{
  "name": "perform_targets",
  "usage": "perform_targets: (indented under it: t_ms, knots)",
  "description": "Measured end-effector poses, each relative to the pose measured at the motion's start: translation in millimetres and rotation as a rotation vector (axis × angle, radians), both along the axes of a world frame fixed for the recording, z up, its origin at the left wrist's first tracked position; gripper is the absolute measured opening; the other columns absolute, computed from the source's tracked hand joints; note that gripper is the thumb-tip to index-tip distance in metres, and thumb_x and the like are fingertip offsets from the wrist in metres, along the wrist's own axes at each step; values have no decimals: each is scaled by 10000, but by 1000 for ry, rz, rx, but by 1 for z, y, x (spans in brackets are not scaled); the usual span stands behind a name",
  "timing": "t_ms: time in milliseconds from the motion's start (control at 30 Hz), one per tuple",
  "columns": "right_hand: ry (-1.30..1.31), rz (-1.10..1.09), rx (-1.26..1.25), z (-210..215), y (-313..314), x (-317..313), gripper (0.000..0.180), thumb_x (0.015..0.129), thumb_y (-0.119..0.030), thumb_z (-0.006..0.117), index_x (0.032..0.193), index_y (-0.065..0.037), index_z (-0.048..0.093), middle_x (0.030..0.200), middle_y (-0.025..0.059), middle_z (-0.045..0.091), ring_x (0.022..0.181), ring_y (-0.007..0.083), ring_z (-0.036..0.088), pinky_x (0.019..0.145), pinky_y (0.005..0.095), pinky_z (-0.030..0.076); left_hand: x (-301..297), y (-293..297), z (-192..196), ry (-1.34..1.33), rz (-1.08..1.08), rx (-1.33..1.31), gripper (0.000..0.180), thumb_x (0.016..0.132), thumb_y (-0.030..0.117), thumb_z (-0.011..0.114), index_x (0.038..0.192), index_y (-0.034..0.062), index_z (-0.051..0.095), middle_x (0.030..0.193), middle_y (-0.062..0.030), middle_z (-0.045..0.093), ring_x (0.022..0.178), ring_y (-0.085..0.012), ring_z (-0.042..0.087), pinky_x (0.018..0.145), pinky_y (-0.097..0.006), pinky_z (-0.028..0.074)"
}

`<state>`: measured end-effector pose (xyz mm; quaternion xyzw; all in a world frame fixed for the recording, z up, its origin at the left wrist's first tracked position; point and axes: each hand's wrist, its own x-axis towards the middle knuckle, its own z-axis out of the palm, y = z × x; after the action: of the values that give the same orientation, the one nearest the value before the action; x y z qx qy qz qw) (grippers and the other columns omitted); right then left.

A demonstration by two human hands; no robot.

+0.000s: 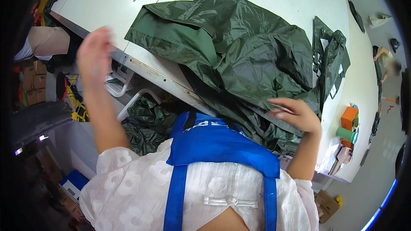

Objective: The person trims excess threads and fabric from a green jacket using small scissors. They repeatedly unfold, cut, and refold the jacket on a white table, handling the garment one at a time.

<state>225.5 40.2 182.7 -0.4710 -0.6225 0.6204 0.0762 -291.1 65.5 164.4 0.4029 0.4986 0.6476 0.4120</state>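
Note:
A dark green waterproof garment (pixel 257 51), shiny and crumpled, spreads over the white table and drapes down its near edge toward my body. My right hand (pixel 297 114) is over its near right part, fingers stretched out and apart toward the left. Whether the fingertips touch the fabric is hard to tell, and I make out nothing held. My left hand (pixel 94 53) is raised off to the left, by the table's near edge and away from the garment. Motion smears its fingers. A blue apron (pixel 222 145) covers my front.
The white table (pixel 107 0) has a metal-trimmed near edge. A folded dark green piece (pixel 329 51) with white labels lies right of the garment. Below the edge, more green fabric (pixel 147 122) sits beside a white basket (pixel 115 85). A green roll (pixel 346 134) stands far right; another person (pixel 387 64) is beyond.

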Motion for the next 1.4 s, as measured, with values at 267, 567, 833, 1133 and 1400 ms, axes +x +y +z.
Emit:
perform_targets:
  t_ms: [267,567,833,1133,1400]
  knots:
    - [-577,-844,586,-106,-23,215,234,891,-120,560,1082,6,613,1049,130,642,999,209,601,846,300,453,-33,-29,-46,1430,151,-78,582,820,417,652,1280,85,521,1465,-167,321,1346,-330,314,1044,-393,342]
    - [-1071,-671,58,-158,-23,241,552,744,-337,719,1124,41,585,1060,199,648,980,366,619,855,403,468,194,28,-47,1234,-674,44,286,779,221,698,718,-25,567,703,-116,554,719,-302,535,669,-380,425]
    - [366,-1292,602,12,-19,298,162,947,-172,514,1036,-41,545,943,68,597,834,141,602,780,290,507,179,85,58,369,-387,-8,264,970,232,496,1010,-5,603,880,15,579,819,-59,512,752,-207,419]
    - [-268,-673,879,-92,-51,119,167,862,-94,614,1010,-30,661,961,99,647,730,154,574,673,280,475,183,191,6,447,-600,-317,302,957,224,522,1190,34,553,1020,-32,641,902,-91,586,826,-241,454]
    - [-696,-653,617,-162,-106,75,252,715,-95,667,965,-84,640,934,79,619,875,287,626,746,379,501,183,195,-10,594,-743,-294,500,943,131,512,1411,85,345,1172,-69,598,1038,-128,563,883,-262,445]
